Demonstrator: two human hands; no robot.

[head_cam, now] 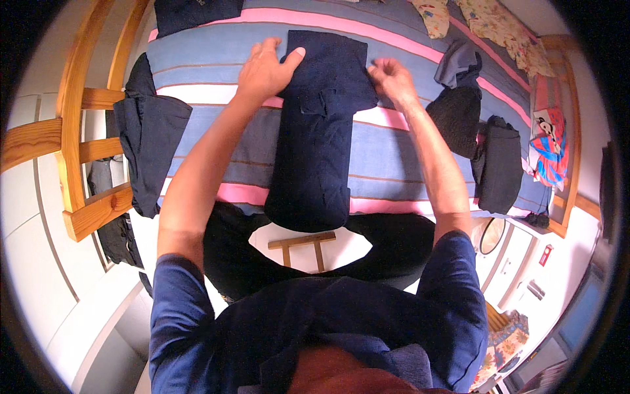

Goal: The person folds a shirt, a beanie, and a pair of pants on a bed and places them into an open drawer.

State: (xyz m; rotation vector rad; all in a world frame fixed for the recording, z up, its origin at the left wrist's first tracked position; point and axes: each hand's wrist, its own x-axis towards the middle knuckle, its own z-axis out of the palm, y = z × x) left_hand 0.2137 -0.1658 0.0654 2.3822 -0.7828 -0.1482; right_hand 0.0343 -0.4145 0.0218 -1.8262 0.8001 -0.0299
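Observation:
A dark navy garment (pixel 315 143), folded into a long strip with a wider upper part, lies lengthwise on the striped bedspread (pixel 216 128) before me. Its lower end reaches the bed's front edge, above my black trousers. At the upper left edge of the cloth is my left hand (pixel 268 69), fingers apart, the thumb lying over the garment's border. My right hand (pixel 391 81) is by the opposite edge with its fingers curled and slightly blurred. Whether it pinches the fabric there cannot be made out. A small flap or pocket shows across the garment's middle.
A dark garment (pixel 152 143) hangs over the bed's left side near the wooden rails (pixel 71 128). Another folded dark cloth (pixel 197 12) lies at the far left. Rolled dark clothes (pixel 501 165) and a grey-black garment (pixel 457 108) are on the right.

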